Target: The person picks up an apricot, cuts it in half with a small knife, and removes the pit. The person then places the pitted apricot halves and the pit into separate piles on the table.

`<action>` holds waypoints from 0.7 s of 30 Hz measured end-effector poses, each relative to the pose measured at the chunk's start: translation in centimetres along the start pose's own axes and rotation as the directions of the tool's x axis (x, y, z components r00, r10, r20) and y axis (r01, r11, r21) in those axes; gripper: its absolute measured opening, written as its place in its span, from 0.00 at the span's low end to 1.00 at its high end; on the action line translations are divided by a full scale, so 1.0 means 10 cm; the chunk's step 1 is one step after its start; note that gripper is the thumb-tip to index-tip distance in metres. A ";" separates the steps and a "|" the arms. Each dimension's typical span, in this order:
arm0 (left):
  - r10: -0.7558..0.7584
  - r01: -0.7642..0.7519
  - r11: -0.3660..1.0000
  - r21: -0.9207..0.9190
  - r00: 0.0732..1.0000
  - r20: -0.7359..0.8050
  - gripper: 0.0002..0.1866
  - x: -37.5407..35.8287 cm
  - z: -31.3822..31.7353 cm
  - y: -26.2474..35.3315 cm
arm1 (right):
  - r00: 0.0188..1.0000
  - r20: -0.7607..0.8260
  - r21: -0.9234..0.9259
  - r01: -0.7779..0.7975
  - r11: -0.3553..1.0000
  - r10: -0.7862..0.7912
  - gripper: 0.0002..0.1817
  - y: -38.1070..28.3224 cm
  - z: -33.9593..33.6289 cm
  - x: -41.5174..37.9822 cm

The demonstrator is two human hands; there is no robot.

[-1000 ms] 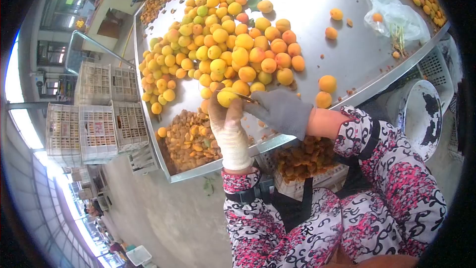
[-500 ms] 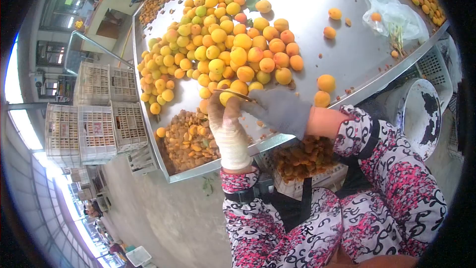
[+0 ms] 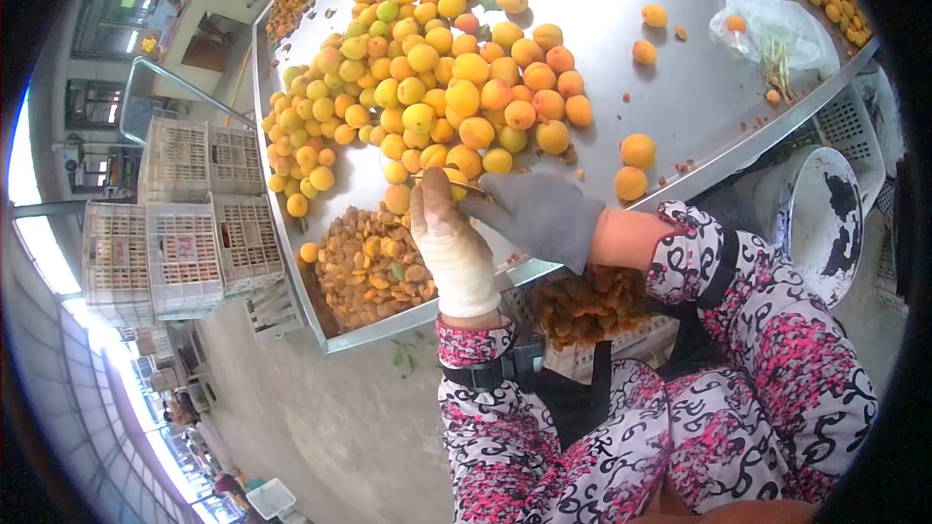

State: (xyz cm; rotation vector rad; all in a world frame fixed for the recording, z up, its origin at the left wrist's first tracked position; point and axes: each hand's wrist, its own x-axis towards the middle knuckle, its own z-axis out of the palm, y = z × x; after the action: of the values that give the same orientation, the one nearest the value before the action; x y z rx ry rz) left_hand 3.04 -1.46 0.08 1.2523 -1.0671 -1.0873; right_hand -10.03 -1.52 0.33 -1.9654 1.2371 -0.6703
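My left hand (image 3: pixel 452 250), in a whitish glove, is closed around a yellow apricot (image 3: pixel 456 178) at the table's near edge. Against that fruit lies a thin knife (image 3: pixel 470 188), gripped by my right hand (image 3: pixel 544 215) in a grey glove. The fingers partly hide both fruit and blade. Just beyond my hands spreads a big pile of whole apricots (image 3: pixel 417 87), yellow to orange with a few greenish ones. Left of my left hand is a heap of brownish apricot pieces (image 3: pixel 364 267) in the table's corner.
The metal table (image 3: pixel 592 29) has a raised rim. A plastic bag (image 3: pixel 767 24) lies at its right. Below the near edge, a crate (image 3: pixel 631 342) holds a dark orange mass (image 3: pixel 592 306). A worn white bucket (image 3: pixel 825 228) stands right; stacked crates (image 3: pixel 184 257) stand left.
Both hands stay together at the apricot; the knife has shifted slightly and shows less of its length. The whole view has moved a little.
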 end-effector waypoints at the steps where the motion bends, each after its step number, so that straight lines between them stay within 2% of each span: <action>1: 0.288 -0.282 0.915 0.290 0.957 0.022 0.19 -0.01 0.00 -0.07 | 0.997 -0.046 0.124 0.060 0.990 -0.055 0.21 0.04 0.09 0.01; 2: 0.530 -0.508 0.674 0.536 0.838 0.128 0.18 -0.02 -0.01 -0.14 | 0.990 -0.097 0.244 0.122 0.962 -0.101 0.20 0.07 0.16 0.00; 3: 0.396 -0.364 0.818 0.446 0.918 0.023 0.17 0.00 0.00 -0.14 | 0.991 -0.092 0.246 0.117 0.962 -0.097 0.20 0.07 0.16 0.00; 4: 0.390 -0.359 0.821 0.445 0.921 0.024 0.17 -0.01 0.03 -0.13 | 0.974 -0.107 0.213 0.221 0.952 -0.202 0.18 0.07 0.14 0.00; 5: 0.261 -0.238 0.936 0.260 0.963 -0.061 0.18 -0.04 0.06 -0.11 | 0.945 -0.117 0.180 0.322 0.929 -0.305 0.17 0.07 0.13 -0.01; 6: 0.120 -0.114 0.992 0.055 0.986 -0.118 0.20 -0.04 0.10 -0.06 | 0.945 -0.117 0.180 0.322 0.930 -0.305 0.17 0.06 0.14 -0.01; 7: 0.122 -0.116 0.992 0.054 0.986 -0.116 0.20 -0.03 0.09 -0.07 | 0.960 -0.074 0.207 0.281 0.937 -0.272 0.16 0.05 0.15 0.00; 9: 0.005 -0.013 0.999 -0.053 0.986 -0.164 0.20 0.00 0.08 -0.12 | 0.970 -0.036 0.228 0.241 0.944 -0.239 0.18 0.09 0.21 0.00; 10: 0.007 -0.016 0.998 -0.054 0.987 -0.160 0.20 0.01 0.07 -0.16 | 0.946 -0.125 0.086 0.311 0.947 -0.299 0.15 0.14 0.27 0.00; 11: 0.084 -0.084 0.996 0.007 0.987 -0.137 0.19 0.01 0.06 -0.21 | 0.908 -0.203 -0.061 0.361 0.930 -0.366 0.16 0.19 0.33 0.00; 12: 0.158 -0.151 0.986 0.066 0.981 -0.113 0.18 0.00 0.05 -0.24 | 0.908 -0.203 -0.061 0.361 0.931 -0.366 0.16 0.18 0.27 0.00; 13: 0.158 -0.151 0.986 0.067 0.981 -0.113 0.18 -0.01 0.01 -0.23 | 0.955 -0.115 0.018 0.277 0.961 -0.274 0.17 0.15 0.16 0.01; 14: 0.256 -0.250 0.921 0.299 0.966 0.019 0.15 -0.01 -0.05 -0.20 | 0.983 -0.018 0.088 0.184 0.979 -0.183 0.19 0.13 0.07 0.02; 15: 0.315 -0.357 0.791 0.497 0.934 0.169 0.13 0.00 -0.09 -0.13 | 0.982 -0.019 0.087 0.187 0.979 -0.186 0.19 0.13 0.02 0.03; 16: 0.319 -0.359 0.790 0.497 0.933 0.167 0.13 0.01 -0.10 -0.05 | 0.975 0.026 0.036 0.220 0.975 -0.221 0.21 0.13 -0.04 0.06; 18: 0.342 -0.489 0.577 0.654 0.872 0.350 0.16 0.01 -0.08 0.17 | 0.965 0.068 -0.015 0.254 0.967 -0.252 0.23 0.10 -0.16 0.08; 19: 0.285 -0.458 0.534 0.711 0.889 0.358 0.17 0.00 -0.07 0.23 | 0.985 0.120 0.022 0.125 0.992 -0.127 0.25 0.06 -0.22 0.08; 20: 0.281 -0.458 0.534 0.711 0.889 0.361 0.17 0.02 -0.09 0.15 | 0.984 0.178 0.054 -0.010 0.998 0.000 0.26 0.01 -0.27 0.08; 21: 0.243 -0.339 0.814 0.471 0.936 0.254 0.18 0.06 -0.09 0.06 | 0.984 0.179 0.058 -0.014 0.998 0.003 0.26 -0.05 -0.34 0.07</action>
State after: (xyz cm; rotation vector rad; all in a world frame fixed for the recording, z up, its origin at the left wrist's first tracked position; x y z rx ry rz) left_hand 4.02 -1.93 0.67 1.3475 -1.7112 -0.7065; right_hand -11.96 -3.01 2.80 -1.9254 1.1040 -0.5080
